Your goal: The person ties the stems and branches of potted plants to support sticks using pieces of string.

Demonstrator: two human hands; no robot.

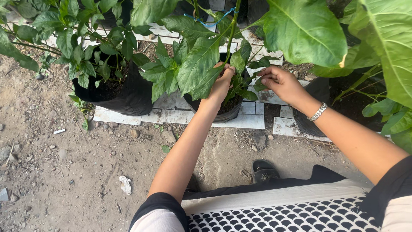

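A leafy green plant (198, 64) grows from a black grow bag (227, 115) of dark soil, standing on white tiles. My left hand (222, 83) reaches into the foliage and is closed around the lower stem and leaves above the bag. My right hand (281, 82), with a silver bracelet (318, 112) on the wrist, is just to the right, its fingertips pinching a small leaf (259, 86) at the plant's side. The base of the stem is hidden by leaves and my left hand.
A second black bag (122, 96) with a bushy plant sits to the left, a third bag (315, 92) at the right. White tiles (249, 122) line the bed. Dirt ground with pebbles lies in front. Large leaves (309, 30) hang overhead. My dark sandal (265, 170) is below.
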